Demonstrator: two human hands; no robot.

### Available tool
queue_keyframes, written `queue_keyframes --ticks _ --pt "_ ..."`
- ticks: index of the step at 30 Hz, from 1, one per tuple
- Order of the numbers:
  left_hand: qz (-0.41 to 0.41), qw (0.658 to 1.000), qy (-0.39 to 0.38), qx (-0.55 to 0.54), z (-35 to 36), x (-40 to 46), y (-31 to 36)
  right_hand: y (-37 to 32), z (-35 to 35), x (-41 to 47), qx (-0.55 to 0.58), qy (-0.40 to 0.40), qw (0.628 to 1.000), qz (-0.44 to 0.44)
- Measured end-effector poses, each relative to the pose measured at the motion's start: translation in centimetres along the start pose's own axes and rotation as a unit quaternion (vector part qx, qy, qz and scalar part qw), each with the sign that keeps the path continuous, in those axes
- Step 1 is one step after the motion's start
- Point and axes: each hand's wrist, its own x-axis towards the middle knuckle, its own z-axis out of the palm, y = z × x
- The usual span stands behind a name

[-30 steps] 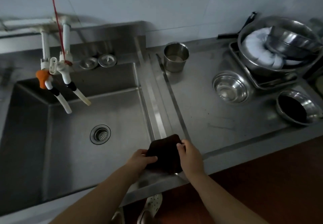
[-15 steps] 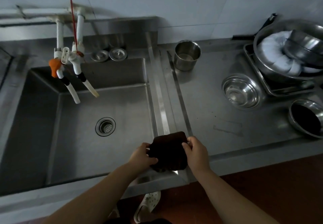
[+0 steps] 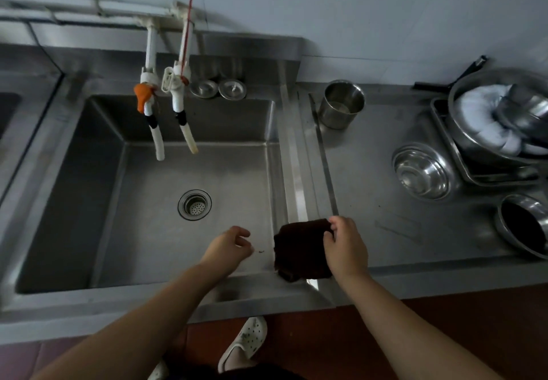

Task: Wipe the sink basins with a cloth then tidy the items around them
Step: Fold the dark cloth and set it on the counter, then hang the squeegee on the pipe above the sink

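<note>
A dark brown folded cloth (image 3: 299, 249) lies over the right rim of the steel sink basin (image 3: 98, 189), near its front corner. My right hand (image 3: 345, 246) grips the cloth's right edge with curled fingers. My left hand (image 3: 229, 247) hovers above the basin's front right part, a little left of the cloth, fingers loosely curled and holding nothing. The basin's drain strainer (image 3: 194, 204) sits in the middle of its floor. Two white taps (image 3: 175, 118), one with an orange handle, hang over the back of the basin.
Two drain plugs (image 3: 218, 89) rest on the back ledge. On the drainboard stand a steel cup (image 3: 341, 108), a small steel bowl (image 3: 422, 172), a dark-filled bowl (image 3: 523, 228) and a tray with a large pot (image 3: 501, 124). A second basin's rim (image 3: 17, 83) shows at far left.
My left hand has let go of the cloth and moved left over the basin. My right hand still holds the cloth on the rim.
</note>
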Motion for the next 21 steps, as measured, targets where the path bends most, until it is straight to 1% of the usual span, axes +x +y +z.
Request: queue_keyframes --ticks 2,5,7,9,14,17,21 --pt "0.032 0.999 0.019 0.038 -2.1 -1.2 -0.3 -2.3 0.1 -0.2 -0.032 -0.015 0.997 -0.063" --pt "0.051 0.995 0.044 0.08 -5.5 -3.6 -1.6 -6.2 1.0 -1.2 -0.103 -0.092 0.977 -0.159" --pt "0.056 0.993 0.07 0.071 -8.0 -5.3 -3.0 -9.1 2.2 -2.2 -0.143 -0.147 0.958 -0.202" --pt "0.057 0.992 0.102 0.053 -10.6 -7.3 -4.9 -12.3 3.9 -3.4 -0.161 -0.184 0.944 -0.221" --pt "0.051 0.982 0.181 0.035 -17.6 -13.2 -11.6 -20.5 8.3 -7.8 -0.175 -0.2 0.926 -0.267" --pt "0.043 0.973 0.226 -0.005 -22.0 -17.2 -16.6 -25.9 11.1 -11.4 -0.188 -0.21 0.914 -0.292" --pt "0.02 0.962 0.27 -0.028 -27.6 -22.3 -23.2 -33.2 15.3 -16.7 -0.185 -0.222 0.899 -0.328"
